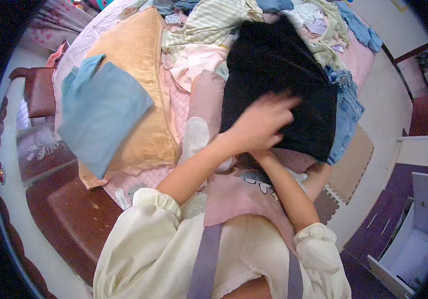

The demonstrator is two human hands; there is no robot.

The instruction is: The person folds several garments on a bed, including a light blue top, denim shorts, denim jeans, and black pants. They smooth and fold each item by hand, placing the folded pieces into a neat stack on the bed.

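Observation:
My left hand (268, 121), blurred, lies over a black cloth garment (279, 67), fingers apart and pointing right. Its forearm crosses over my right wrist. Of my right hand (260, 152) only a part by the wrist shows, at the garment's lower edge; the fingers are hidden beneath my left hand and the cloth. The black garment is spread over my leg and the bed. Light blue denim (345, 112) shows along its right side. To the left, a folded blue garment (105, 112) rests on an orange satin pillow (135, 48).
Piled clothes, among them a striped garment (212, 24) and a pale green one (328, 33), cover the bed's far part. A brown leather-like seat (64, 213) stands at lower left. Foam mats (352, 164) lie on the floor at right, near a cabinet with an open drawer (390, 278).

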